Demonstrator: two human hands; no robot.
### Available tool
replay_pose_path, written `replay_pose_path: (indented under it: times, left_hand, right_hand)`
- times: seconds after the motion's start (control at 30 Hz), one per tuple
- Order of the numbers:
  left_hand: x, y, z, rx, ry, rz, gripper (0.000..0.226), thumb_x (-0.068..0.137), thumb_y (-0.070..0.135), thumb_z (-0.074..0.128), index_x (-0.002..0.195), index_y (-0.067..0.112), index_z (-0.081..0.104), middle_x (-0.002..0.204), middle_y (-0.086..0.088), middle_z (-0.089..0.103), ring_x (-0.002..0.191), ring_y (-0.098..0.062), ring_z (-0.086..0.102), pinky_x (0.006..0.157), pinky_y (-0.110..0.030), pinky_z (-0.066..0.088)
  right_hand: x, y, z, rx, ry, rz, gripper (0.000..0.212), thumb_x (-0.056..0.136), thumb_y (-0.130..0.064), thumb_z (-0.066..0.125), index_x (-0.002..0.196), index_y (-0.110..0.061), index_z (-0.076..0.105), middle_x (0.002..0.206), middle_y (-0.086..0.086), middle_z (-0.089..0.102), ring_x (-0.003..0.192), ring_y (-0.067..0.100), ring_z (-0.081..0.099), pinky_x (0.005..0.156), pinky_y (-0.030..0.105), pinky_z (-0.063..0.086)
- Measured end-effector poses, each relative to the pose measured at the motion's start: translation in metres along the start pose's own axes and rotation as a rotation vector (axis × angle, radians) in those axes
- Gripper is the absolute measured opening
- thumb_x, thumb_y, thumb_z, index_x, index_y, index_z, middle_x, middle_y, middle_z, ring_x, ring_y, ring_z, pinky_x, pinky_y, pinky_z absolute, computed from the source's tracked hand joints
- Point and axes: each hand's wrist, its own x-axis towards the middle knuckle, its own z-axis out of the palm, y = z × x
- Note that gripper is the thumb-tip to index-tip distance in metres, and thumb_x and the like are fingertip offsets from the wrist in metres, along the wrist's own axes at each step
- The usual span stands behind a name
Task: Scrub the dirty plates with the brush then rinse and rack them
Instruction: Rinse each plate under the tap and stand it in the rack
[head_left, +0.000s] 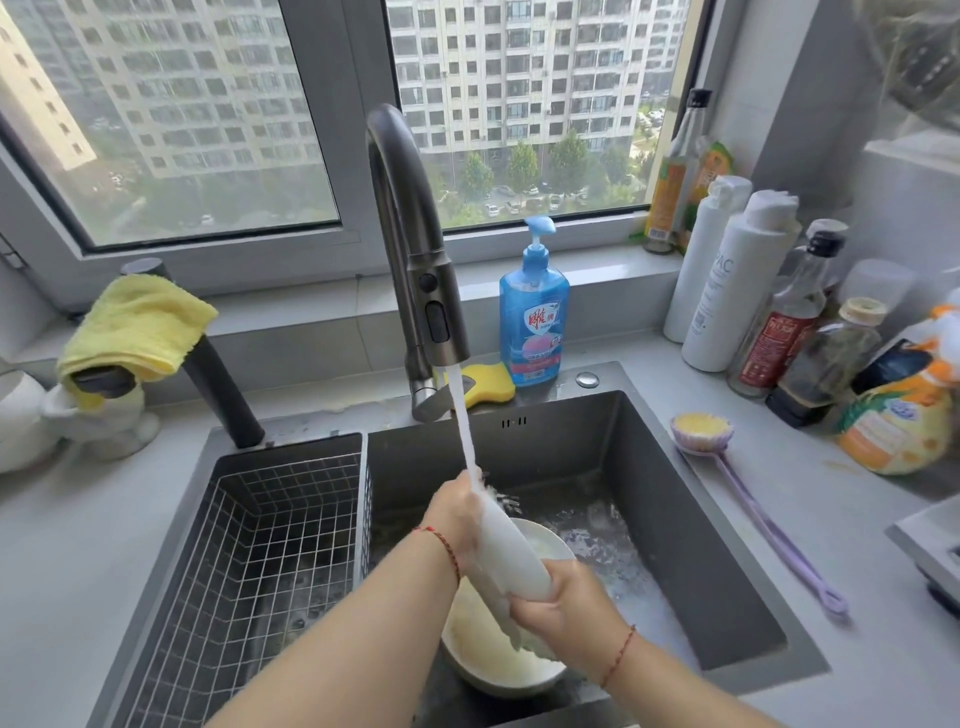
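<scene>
Rinse step under way, by the look of it: white ceramic plate (511, 551) held edge-on under the running stream from the grey steel tap (415, 249), above the dark sink (691, 519). Left hand (457, 512) grips its upper rim; right hand (563, 597) fingers curl round the lower rim. Wet glaze probably slippery, stiff, breakable; opposite-rim hold suits it. Plate face not visible; 2 white dishes (498, 654) beneath are partly hidden. Lilac long-handled brush (737, 467) lies on the worktop; wire rack basket (270, 519) sits left.
</scene>
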Motion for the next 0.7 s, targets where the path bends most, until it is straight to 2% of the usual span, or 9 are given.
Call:
replay_pose_path:
  times: [0.07, 0.1, 0.17, 0.27, 0.33, 0.4, 0.53, 0.6, 0.7]
  left_hand:
    - [0.007, -0.004, -0.004, -0.081, -0.046, -0.042, 0.07, 0.076, 0.054, 0.054, 0.112, -0.006, 0.059, 0.09, -0.019, 0.067, 0.076, -0.03, 0.059, 0.081, -0.04, 0.05]
    - [0.006, -0.005, -0.005, -0.092, -0.06, -0.073, 0.066, 0.08, 0.059, 0.052, 0.111, 0.002, 0.062, 0.1, -0.019, 0.067, 0.086, -0.032, 0.063, 0.09, -0.045, 0.051]
    - [0.007, -0.01, -0.009, -0.104, -0.107, -0.15, 0.071, 0.082, 0.072, 0.043, 0.114, 0.012, 0.063, 0.11, -0.017, 0.068, 0.101, -0.036, 0.064, 0.096, -0.055, 0.049]
    - [0.01, -0.018, -0.012, -0.09, -0.151, -0.207, 0.075, 0.083, 0.079, 0.032, 0.121, 0.021, 0.061, 0.113, -0.017, 0.068, 0.103, -0.039, 0.065, 0.09, -0.059, 0.051]
    - [0.01, -0.022, -0.014, -0.074, -0.174, -0.216, 0.076, 0.079, 0.081, 0.032, 0.125, 0.028, 0.059, 0.115, -0.014, 0.068, 0.101, -0.039, 0.066, 0.087, -0.059, 0.053]
    - [0.011, -0.028, -0.015, -0.06, -0.167, -0.197, 0.07, 0.082, 0.078, 0.038, 0.127, 0.03, 0.059, 0.115, -0.012, 0.069, 0.1, -0.037, 0.068, 0.086, -0.057, 0.055]
    - [-0.009, -0.032, -0.016, -0.083, -0.143, -0.222, 0.042, 0.095, 0.051, 0.052, 0.128, 0.025, 0.056, 0.113, -0.011, 0.068, 0.099, -0.033, 0.066, 0.072, -0.043, 0.058]
    - [-0.017, -0.036, -0.018, -0.15, -0.143, -0.27, 0.04, 0.1, 0.049, 0.047, 0.123, 0.019, 0.059, 0.108, -0.011, 0.068, 0.095, -0.028, 0.063, 0.069, -0.036, 0.055]
    - [-0.026, -0.041, -0.024, -0.241, -0.171, -0.312, 0.039, 0.102, 0.043, 0.046, 0.121, 0.012, 0.058, 0.102, -0.014, 0.066, 0.087, -0.028, 0.063, 0.058, -0.035, 0.056]
  right_hand:
    - [-0.003, -0.002, -0.001, 0.103, 0.005, -0.019, 0.004, 0.065, -0.015, 0.064, 0.062, -0.015, 0.066, 0.055, 0.005, 0.061, 0.051, 0.02, 0.057, 0.048, 0.026, 0.045]
    - [-0.003, -0.003, -0.002, 0.146, 0.016, -0.025, 0.001, 0.065, -0.014, 0.067, 0.065, -0.015, 0.068, 0.058, 0.005, 0.064, 0.054, 0.021, 0.059, 0.049, 0.027, 0.048]
    - [-0.002, -0.004, -0.006, 0.223, 0.045, -0.04, 0.009, 0.068, -0.01, 0.074, 0.076, -0.013, 0.071, 0.068, 0.005, 0.071, 0.062, 0.021, 0.066, 0.056, 0.029, 0.054]
    - [0.002, -0.006, -0.01, 0.349, 0.111, -0.037, 0.012, 0.073, -0.005, 0.077, 0.083, -0.009, 0.073, 0.076, 0.005, 0.075, 0.073, 0.02, 0.071, 0.063, 0.03, 0.056]
    - [0.005, -0.007, -0.011, 0.443, 0.141, 0.0, 0.018, 0.067, -0.013, 0.079, 0.084, -0.008, 0.074, 0.082, 0.009, 0.075, 0.08, 0.026, 0.071, 0.068, 0.036, 0.057]
    - [0.01, -0.008, -0.012, 0.513, 0.153, 0.041, 0.022, 0.071, -0.015, 0.081, 0.09, -0.008, 0.074, 0.09, 0.012, 0.074, 0.089, 0.031, 0.069, 0.078, 0.045, 0.057]
    - [0.021, -0.008, -0.013, 0.734, 0.146, 0.102, 0.04, 0.07, -0.015, 0.08, 0.105, 0.0, 0.069, 0.101, 0.02, 0.071, 0.095, 0.037, 0.067, 0.086, 0.055, 0.053]
    - [0.028, -0.008, -0.012, 0.844, 0.166, 0.135, 0.044, 0.069, -0.011, 0.072, 0.11, 0.004, 0.065, 0.103, 0.022, 0.07, 0.094, 0.038, 0.066, 0.087, 0.057, 0.051]
    - [0.037, -0.007, -0.01, 1.004, 0.213, 0.198, 0.05, 0.069, -0.007, 0.068, 0.117, 0.004, 0.06, 0.108, 0.023, 0.067, 0.098, 0.039, 0.064, 0.087, 0.057, 0.05]
